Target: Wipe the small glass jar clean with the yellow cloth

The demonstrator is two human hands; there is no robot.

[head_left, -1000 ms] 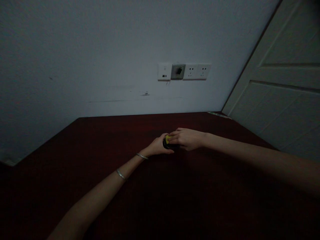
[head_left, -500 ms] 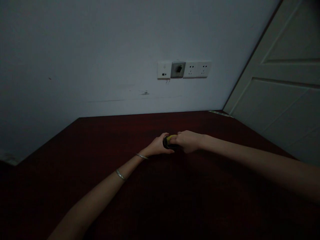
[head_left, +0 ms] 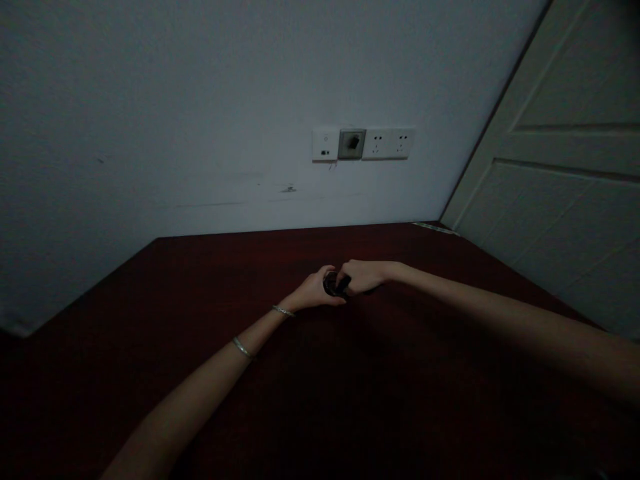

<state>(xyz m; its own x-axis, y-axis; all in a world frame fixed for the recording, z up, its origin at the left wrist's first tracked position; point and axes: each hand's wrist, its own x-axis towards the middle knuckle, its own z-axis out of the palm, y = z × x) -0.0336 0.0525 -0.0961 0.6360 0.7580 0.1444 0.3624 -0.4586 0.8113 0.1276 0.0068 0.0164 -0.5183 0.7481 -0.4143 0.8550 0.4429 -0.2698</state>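
Dim light makes details hard to read. My left hand (head_left: 316, 289) curves its thumb and fingers round a small dark round object (head_left: 329, 284) with a shiny rim, low over the dark red tabletop (head_left: 270, 260). From the other side my right hand (head_left: 363, 276) reaches in, its fingers bent against the object's right edge. A short black piece (head_left: 344, 285) shows at those fingertips. Whether it is joined to the round object, I cannot tell. The right hand partly covers both. Two silver bangles (head_left: 242, 347) sit on my left forearm and wrist.
A pale wall (head_left: 200, 120) rises behind the tabletop. It carries a row of switch and socket plates (head_left: 387, 143). On the right stands a light panelled door (head_left: 565, 193). A thin pale strip (head_left: 434, 228) lies at the back right corner.
The yellow thing at my right fingertips has gone from sight, and a black piece shows there now. My right hand has shifted slightly left. My left hand keeps its hold.
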